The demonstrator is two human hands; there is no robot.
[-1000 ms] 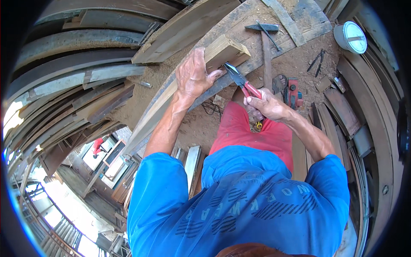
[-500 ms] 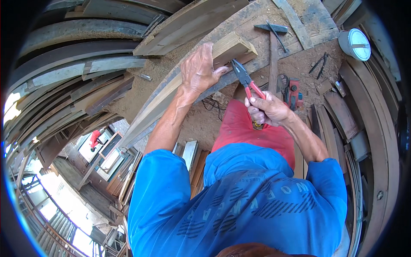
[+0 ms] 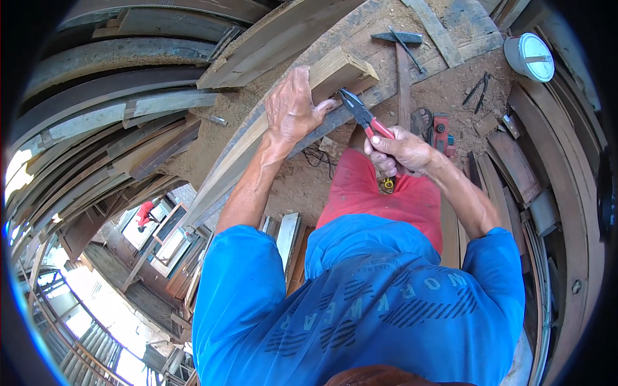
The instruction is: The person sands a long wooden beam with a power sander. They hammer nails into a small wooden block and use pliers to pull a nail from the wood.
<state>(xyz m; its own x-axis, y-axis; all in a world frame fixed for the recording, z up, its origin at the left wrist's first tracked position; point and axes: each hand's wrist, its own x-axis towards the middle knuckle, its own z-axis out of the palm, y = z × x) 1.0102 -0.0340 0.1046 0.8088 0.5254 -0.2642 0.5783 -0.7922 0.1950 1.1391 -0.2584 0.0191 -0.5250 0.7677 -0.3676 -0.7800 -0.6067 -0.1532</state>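
A long wooden beam (image 3: 338, 69) runs diagonally from the upper middle toward the lower left. My left hand (image 3: 290, 106) lies across it near its cut end, fingers over the far edge and thumb stretched along the near face. In my right hand (image 3: 402, 151) is a pair of pliers (image 3: 362, 114) with red handles and dark jaws. The fingers are wrapped around the handles. The jaw tips are at the beam's near face, just right of my left thumb; I cannot tell whether they bite on anything there.
A hammer (image 3: 403, 77) leans on the rough workbench (image 3: 373, 38), a thin dark rod across its head. To the right are a white bucket (image 3: 531, 56), black-handled pincers (image 3: 477, 93) and a red power tool (image 3: 441, 135) on the ground. Stacked planks (image 3: 122, 77) fill the left side.
The pliers have shifted slightly left and down in the picture, along with the surroundings. Their jaws now sit closer against the beam's near face. My left hand keeps its place on the beam.
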